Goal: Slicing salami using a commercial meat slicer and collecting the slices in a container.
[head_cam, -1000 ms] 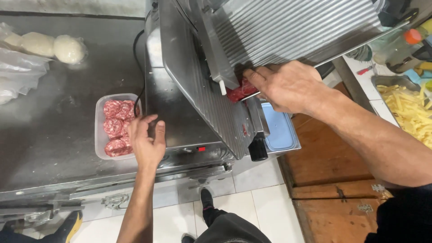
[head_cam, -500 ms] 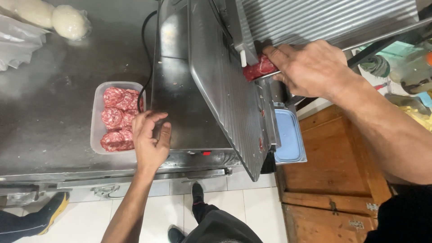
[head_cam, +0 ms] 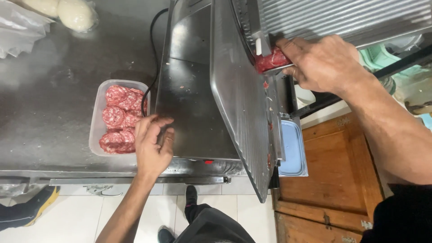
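A steel meat slicer (head_cam: pixel 211 90) stands on a metal counter. My right hand (head_cam: pixel 321 60) presses a red chunk of salami (head_cam: pixel 270 60) against the slicer's blade plate. My left hand (head_cam: pixel 153 144) rests, fingers apart, on the slicer's receiving platform near its front left corner and holds nothing. Just left of it a clear plastic tray (head_cam: pixel 96 121) holds several round salami slices (head_cam: pixel 119 117).
A black power cord (head_cam: pixel 150 63) runs beside the slicer. Pale dough-like lumps (head_cam: pixel 74 13) and a plastic bag (head_cam: pixel 18 27) lie at the counter's far left. A blue-lidded container (head_cam: pixel 292 148) sits by a wooden cabinet (head_cam: pixel 333 180). White floor tiles and shoes show below.
My right hand has slid the salami chunk along the blade plate. My left hand has stayed on the platform by the tray. The view has shifted.
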